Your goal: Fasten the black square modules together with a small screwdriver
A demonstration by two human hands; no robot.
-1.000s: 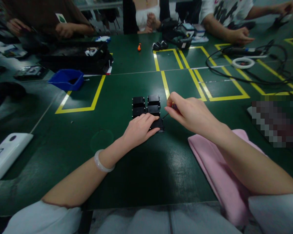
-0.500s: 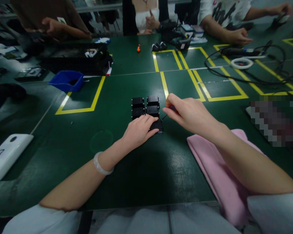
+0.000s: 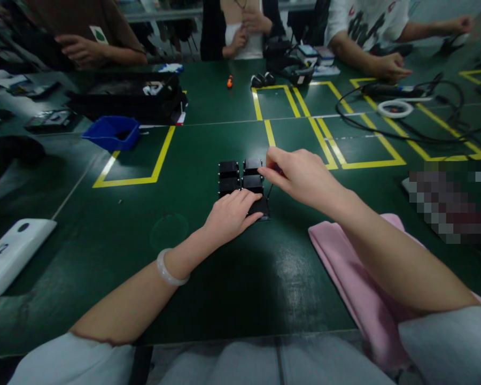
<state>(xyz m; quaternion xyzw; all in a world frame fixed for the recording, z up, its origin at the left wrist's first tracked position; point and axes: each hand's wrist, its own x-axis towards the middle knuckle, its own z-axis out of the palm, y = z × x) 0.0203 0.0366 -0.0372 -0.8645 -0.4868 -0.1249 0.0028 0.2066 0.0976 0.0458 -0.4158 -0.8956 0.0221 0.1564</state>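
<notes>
Several black rectangular blocks with small silver screw ends along their sides stand in two columns on the green table; one is the far-left black block (image 3: 228, 168). My left hand (image 3: 233, 213) lies over the near blocks, its fingers on top and its thumb along the front edge, holding the near right black block (image 3: 260, 207). Pinched between the thumb and fingers of my right hand (image 3: 296, 170) is a small dark screwdriver (image 3: 270, 191). Its thin shaft slopes down to the right side of that block. Most of its handle is hidden by my fingers, and the tip is too small to make out.
A pink cloth (image 3: 340, 256) lies under my right forearm. Left are a blue bin (image 3: 112, 133), a black tray (image 3: 124, 99) and a white casing (image 3: 18, 254). Black cables (image 3: 404, 125) loop at the far right. Three people sit across the table.
My right hand has shifted slightly up and left, and the screwdriver stands more upright. My left hand keeps its hold on the block. Across the table, the middle person's hands have come together.
</notes>
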